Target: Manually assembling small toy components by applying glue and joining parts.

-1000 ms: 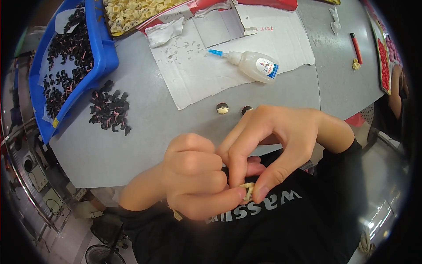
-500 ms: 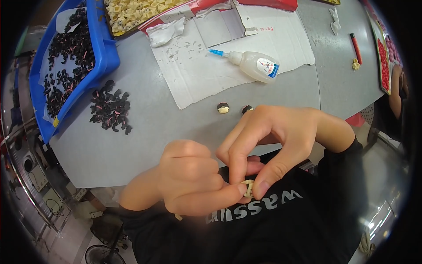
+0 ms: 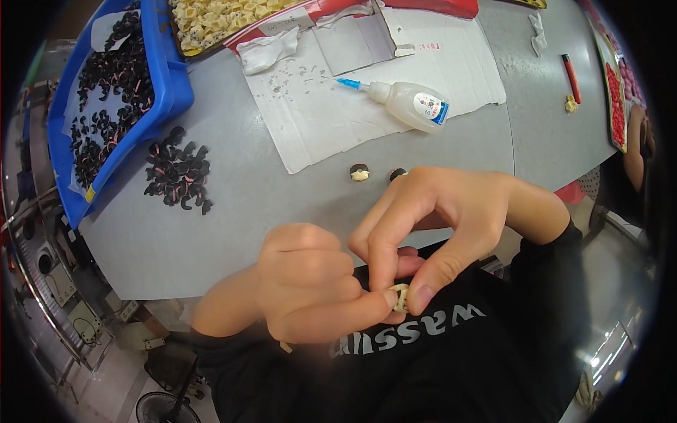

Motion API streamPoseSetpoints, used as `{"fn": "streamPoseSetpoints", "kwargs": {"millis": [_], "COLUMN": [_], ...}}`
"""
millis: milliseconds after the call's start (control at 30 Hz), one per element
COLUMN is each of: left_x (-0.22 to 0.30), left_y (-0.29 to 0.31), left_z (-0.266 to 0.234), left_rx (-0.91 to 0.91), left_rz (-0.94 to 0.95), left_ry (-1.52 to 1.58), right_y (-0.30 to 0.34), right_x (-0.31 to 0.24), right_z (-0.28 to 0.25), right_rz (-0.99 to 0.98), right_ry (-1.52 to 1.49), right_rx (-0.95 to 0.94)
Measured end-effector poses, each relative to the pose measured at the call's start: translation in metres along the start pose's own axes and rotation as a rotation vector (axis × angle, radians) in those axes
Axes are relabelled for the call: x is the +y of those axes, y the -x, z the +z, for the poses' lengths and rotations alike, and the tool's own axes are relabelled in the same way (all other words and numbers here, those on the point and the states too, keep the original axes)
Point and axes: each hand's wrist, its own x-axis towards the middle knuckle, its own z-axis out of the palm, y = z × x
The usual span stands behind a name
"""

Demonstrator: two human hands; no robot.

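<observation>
Close to my body, over the black shirt, my right hand [image 3: 451, 229] pinches a small cream-coloured piece [image 3: 400, 299] with dark gaps between thumb and fingers. My left hand [image 3: 307, 282] is curled into a fist, and its fingertip presses on the left side of that same piece. Under the left fist a bit of something cream [image 3: 285, 347] peeks out; the rest is hidden. Just beyond my right hand on the table lies a small black-and-cream piece [image 3: 359, 173]. A second such piece [image 3: 398, 173] is partly covered by that hand's knuckles.
Left on the table, a pile of black curved pieces [image 3: 178, 171] lies by a blue bin [image 3: 169, 84] of similar ones. A needle-tipped squeeze bottle [image 3: 405, 102] rests on white cardboard [image 3: 303, 151]. A tray of cream pieces [image 3: 218, 25] and a red marker [image 3: 571, 79] are farther off.
Both hands keep the same hold, with only a very slight shift of the fingertips and the cream piece. The things on the table have not moved.
</observation>
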Motion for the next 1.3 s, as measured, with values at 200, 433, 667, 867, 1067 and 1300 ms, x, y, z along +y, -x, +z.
{"fn": "streamPoseSetpoints", "kwargs": {"millis": [200,433,667,867,1067,1300], "left_x": [-0.005,-0.004,-0.005,-0.008,-0.002,-0.001], "left_y": [0.003,0.009,0.010,0.011,0.008,0.002], "left_z": [-0.001,0.004,0.007,0.006,0.003,0.000], "left_rx": [0.003,0.013,0.055,0.035,0.034,-0.025], "left_rz": [0.038,0.043,0.048,0.047,0.036,0.013], "left_ry": [-0.002,0.012,0.034,0.053,0.004,0.008], "right_y": [-0.001,-0.001,0.000,0.000,-0.001,0.002], "right_x": [-0.001,0.000,0.000,-0.001,0.003,0.006], "right_z": [-0.002,0.001,0.001,-0.001,0.000,0.001], "right_rz": [-0.022,-0.051,-0.035,-0.035,-0.027,-0.005], "right_ry": [-0.001,0.002,0.004,-0.003,-0.037,-0.085], "right_rx": [-0.006,-0.018,-0.020,-0.027,-0.042,-0.006]}}
